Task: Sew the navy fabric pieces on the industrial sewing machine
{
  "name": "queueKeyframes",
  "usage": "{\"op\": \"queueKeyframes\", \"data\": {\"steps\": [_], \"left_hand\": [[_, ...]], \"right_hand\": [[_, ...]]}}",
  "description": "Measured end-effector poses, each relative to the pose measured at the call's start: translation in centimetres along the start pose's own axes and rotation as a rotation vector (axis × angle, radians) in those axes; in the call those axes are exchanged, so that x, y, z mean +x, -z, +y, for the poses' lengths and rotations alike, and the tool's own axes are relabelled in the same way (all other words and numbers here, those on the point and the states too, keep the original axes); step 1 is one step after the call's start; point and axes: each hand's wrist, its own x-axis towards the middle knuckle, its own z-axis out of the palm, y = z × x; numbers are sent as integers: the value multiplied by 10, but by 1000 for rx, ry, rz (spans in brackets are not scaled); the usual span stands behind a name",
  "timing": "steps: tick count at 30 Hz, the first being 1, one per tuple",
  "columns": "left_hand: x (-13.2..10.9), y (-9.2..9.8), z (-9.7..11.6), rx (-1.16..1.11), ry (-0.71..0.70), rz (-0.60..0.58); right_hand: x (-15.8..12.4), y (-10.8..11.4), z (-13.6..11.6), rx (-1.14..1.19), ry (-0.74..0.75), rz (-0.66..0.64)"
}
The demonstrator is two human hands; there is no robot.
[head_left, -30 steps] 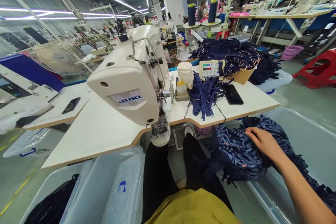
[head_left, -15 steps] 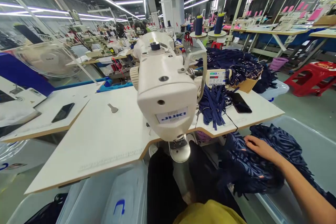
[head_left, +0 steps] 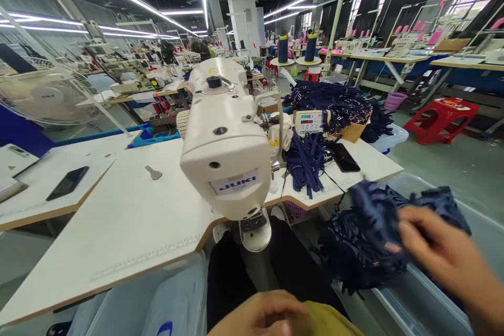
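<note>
My right hand (head_left: 441, 249) pinches a navy patterned fabric piece (head_left: 376, 215) and holds it raised over a pile of dark navy fabric pieces (head_left: 360, 257). Motion smears the held piece. The pile lies across the edge of a clear plastic bin (head_left: 417, 294) on my right. Low in the middle, my left hand (head_left: 262, 315) is in front of my yellow-green top, fingers loosely curved and apart, with nothing visible in them. Directly ahead of me stands a white sewing machine (head_left: 226, 168), its rounded metal work plate (head_left: 255, 239) over my lap.
Navy straps (head_left: 307, 165) lie on the white table (head_left: 137, 220) beside a control panel (head_left: 309, 123) and a black phone (head_left: 345, 157). A larger strap heap (head_left: 326, 100) rises behind. A small metal piece (head_left: 153, 173) rests left of the machine. A red stool (head_left: 441, 121) stands at right.
My right hand has gone from resting on the pile to lifting a fabric piece, and is now nearer the camera. My left hand has come into view at the bottom. The view has shifted right.
</note>
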Motion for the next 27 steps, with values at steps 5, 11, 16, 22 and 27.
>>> {"op": "queueKeyframes", "data": {"steps": [5,11,16,22,27], "left_hand": [[64,-38,-49,-853,57,121],[53,-30,-84,-1226,256,740],[31,-37,-86,-1335,278,937],[6,-33,-78,-1086,153,1053],[-7,-22,-90,-557,34,1190]], "right_hand": [[-27,-83,-54,278,275,-339],[-34,-156,-51,343,385,-229],[-21,-181,-60,361,619,-229],[-42,-199,-58,346,672,-163],[-66,-196,-49,276,582,-71]]}}
